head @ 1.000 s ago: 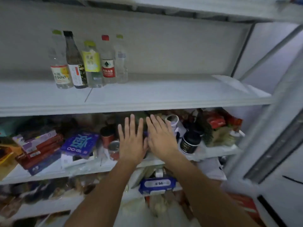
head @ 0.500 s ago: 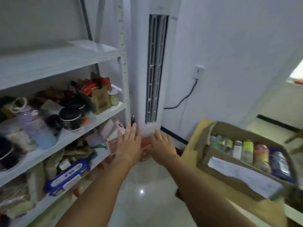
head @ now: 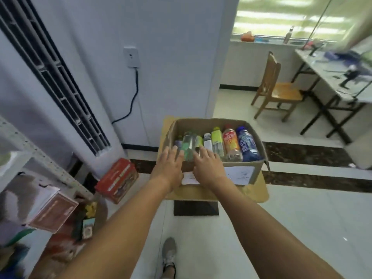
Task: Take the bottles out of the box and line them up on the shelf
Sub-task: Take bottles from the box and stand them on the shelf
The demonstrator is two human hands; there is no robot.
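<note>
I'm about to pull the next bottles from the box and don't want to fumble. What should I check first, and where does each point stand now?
1. Hands free: left hand and right hand are open and hold nothing: ok.
2. Reach: both hands are at the near edge of the box: ok.
3. Bottles left: several lie inside, among them the blue bottle and the orange bottle: ok.
4. Nearest pick: the green-tinted bottle lies just past the fingertips: ok.
5. Box footing: cannot tell.
6. Room on the shelf: only its edge shows: cannot tell.
</note>
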